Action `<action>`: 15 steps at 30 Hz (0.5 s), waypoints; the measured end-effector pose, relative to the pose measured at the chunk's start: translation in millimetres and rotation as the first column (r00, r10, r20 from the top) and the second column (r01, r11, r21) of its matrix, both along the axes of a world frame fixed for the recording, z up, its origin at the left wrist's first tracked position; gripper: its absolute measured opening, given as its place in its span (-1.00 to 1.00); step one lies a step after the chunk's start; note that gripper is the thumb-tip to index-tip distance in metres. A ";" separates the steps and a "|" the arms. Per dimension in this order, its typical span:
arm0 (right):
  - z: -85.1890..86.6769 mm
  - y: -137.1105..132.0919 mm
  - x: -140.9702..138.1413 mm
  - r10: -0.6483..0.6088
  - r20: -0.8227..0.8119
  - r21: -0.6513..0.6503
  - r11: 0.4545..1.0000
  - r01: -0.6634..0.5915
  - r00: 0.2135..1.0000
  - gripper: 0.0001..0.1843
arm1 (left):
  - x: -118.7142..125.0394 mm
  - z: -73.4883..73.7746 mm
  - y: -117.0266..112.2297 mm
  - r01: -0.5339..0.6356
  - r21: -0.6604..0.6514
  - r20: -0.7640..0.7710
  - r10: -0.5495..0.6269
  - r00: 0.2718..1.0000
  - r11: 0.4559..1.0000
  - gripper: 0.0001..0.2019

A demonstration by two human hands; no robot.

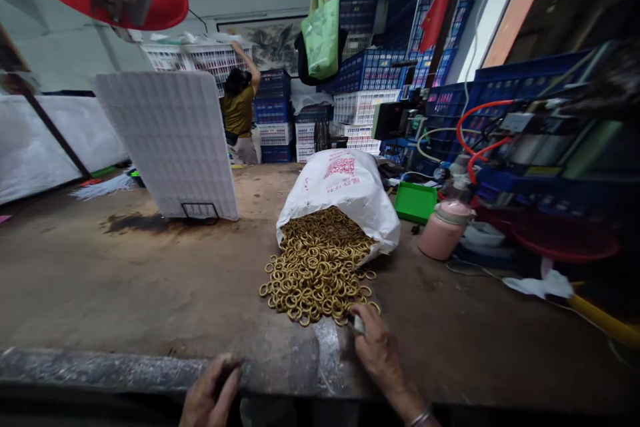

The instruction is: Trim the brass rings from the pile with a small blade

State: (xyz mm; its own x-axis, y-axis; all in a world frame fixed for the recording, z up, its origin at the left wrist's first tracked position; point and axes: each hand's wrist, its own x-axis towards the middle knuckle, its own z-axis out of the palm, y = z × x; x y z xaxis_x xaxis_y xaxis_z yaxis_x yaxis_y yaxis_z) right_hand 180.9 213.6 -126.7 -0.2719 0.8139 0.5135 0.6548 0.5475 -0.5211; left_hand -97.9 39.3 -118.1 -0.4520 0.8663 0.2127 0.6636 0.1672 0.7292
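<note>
A white woven sack (335,177) with red print lies on its side on the worktable, its mouth facing me. Many small brass-coloured rings (320,274) spill out of it in a heap. My right hand (377,347) reaches to the near right edge of the heap with its fingers pinched together. Something small and whitish shows at its fingertips, too unclear to name. At the table's front edge, my left hand (211,390) is curled, thumb against fingers, apart from the rings. Whatever it may hold is hidden.
A white ribbed panel (170,140) stands upright in a black wire stand on the wooden table (240,247). To the right are a green tray (415,202), a pink bottle (445,230) and a machine with orange hoses. Behind, another person (240,104) reaches up to stacked crates (273,110).
</note>
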 end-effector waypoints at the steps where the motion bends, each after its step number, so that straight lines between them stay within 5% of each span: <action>1: 1.1 14.3 11.9 -0.079 -0.003 -0.022 0.997 0.079 0.997 -0.66 | -2.5 -0.1 19.8 0.048 0.054 0.000 -0.048 0.999 0.997 -0.76; 4: 3.9 56.6 42.3 -0.290 0.124 -0.123 0.945 0.304 0.949 -0.71 | -7.8 -3.5 80.6 0.016 0.178 -0.035 -0.010 0.999 0.984 -0.68; 7: 7.4 87.8 52.7 -0.347 0.270 -0.197 0.893 0.404 0.898 -0.66 | -14.2 -9.0 131.8 -0.033 0.192 -0.116 0.056 0.992 0.981 -0.63; 11: 11.9 102.3 31.6 -0.278 0.338 -0.239 0.899 0.368 0.899 -0.65 | -20.0 -12.4 177.8 -0.040 0.186 -0.198 0.078 0.977 0.982 -0.59; 15: 8.9 92.8 1.8 -0.202 0.357 -0.213 0.933 0.290 0.912 -0.68 | -16.6 -13.0 200.9 -0.006 0.144 -0.219 0.038 0.975 0.990 -0.59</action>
State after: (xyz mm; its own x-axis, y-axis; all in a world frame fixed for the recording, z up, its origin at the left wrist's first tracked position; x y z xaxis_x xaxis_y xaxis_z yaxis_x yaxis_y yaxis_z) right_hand 182.7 306.4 -117.7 -0.1611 0.9671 0.1968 0.9073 0.2236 -0.3561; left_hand -114.5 240.3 -131.2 -0.3988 0.8106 0.4288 0.8079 0.0893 0.5826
